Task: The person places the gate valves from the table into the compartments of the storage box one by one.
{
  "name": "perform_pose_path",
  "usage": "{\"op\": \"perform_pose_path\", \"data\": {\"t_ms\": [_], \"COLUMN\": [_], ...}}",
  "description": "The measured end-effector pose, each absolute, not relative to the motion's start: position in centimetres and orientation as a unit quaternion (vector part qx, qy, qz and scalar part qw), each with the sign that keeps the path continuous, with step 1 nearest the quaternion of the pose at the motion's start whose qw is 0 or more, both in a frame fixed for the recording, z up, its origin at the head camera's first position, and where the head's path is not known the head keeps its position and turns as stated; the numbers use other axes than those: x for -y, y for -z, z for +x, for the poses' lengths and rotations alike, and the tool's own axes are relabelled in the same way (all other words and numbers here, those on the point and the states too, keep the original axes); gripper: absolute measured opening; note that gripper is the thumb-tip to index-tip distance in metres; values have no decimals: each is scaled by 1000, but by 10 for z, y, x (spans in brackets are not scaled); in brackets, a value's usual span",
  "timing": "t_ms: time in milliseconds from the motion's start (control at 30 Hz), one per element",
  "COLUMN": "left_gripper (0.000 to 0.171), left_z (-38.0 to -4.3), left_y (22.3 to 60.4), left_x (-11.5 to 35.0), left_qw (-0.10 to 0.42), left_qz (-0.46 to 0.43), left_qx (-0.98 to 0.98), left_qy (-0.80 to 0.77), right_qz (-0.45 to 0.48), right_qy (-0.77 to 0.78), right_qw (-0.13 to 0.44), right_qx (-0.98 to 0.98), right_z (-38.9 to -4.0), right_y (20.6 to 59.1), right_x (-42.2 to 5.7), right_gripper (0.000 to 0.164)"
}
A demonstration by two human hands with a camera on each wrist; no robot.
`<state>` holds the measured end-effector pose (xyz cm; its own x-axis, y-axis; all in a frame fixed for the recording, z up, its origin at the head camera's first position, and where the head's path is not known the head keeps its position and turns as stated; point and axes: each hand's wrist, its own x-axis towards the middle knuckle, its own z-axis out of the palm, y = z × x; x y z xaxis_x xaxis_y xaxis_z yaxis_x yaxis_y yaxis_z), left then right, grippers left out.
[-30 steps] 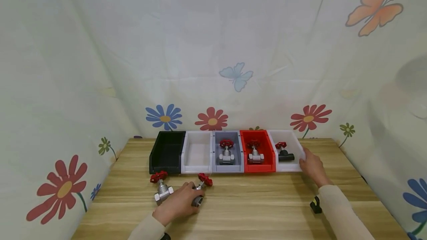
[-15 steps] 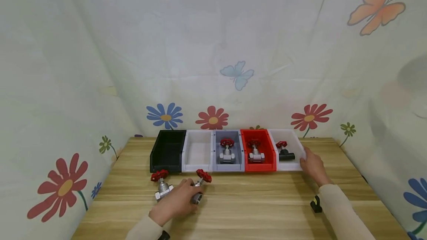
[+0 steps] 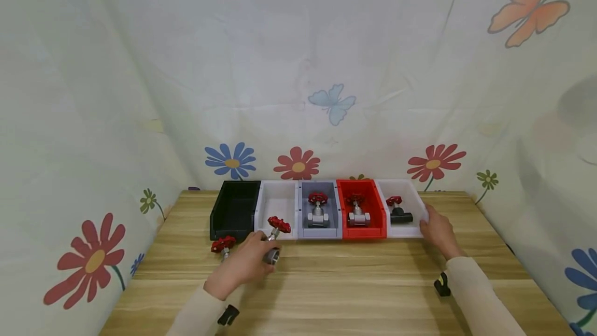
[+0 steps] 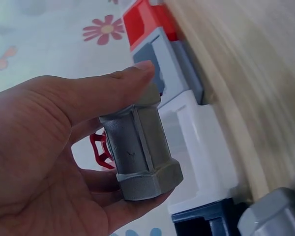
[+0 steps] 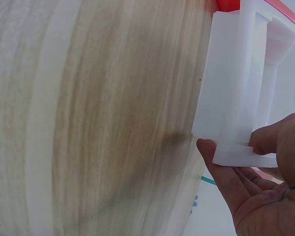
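Left hand (image 3: 242, 266) grips a red-handled steel valve (image 3: 275, 240), just at 6 o'clock of the white bin (image 3: 276, 211); right hand (image 3: 436, 232) holds the far-right white bin (image 3: 417, 210).

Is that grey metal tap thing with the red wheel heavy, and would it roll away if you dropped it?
The grey metal valve with the red handwheel looks thick-walled and solid, so it is probably heavy for its size. The left hand wraps fingers and thumb round its body. Its six-sided end and sticking-out wheel would likely stop it rolling far on the wooden table. It seems stiff, not fragile.
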<state>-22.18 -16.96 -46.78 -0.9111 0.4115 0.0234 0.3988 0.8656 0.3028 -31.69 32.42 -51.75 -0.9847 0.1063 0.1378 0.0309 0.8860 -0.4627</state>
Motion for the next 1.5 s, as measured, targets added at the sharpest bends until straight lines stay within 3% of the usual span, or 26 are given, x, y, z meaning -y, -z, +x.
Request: {"op": "perform_pose_path", "data": {"t_ms": [733,1500], "left_gripper": [47,45], "left_z": [-248,-276], "left_y": [445,455], "left_x": [154,144], "left_qw": [-19,-43], "left_qz": [153,140], "left_qx": [-973,-971], "left_qy": [-172,-189], "right_qz": [-35,-39], "right_qy": [-239,-241], "right_qw": [84,91], "right_qx": [967,965], "right_z": [-317,-317], "right_y": [518,522], "right_x": [-325,-325], "right_gripper": [53,53]}}
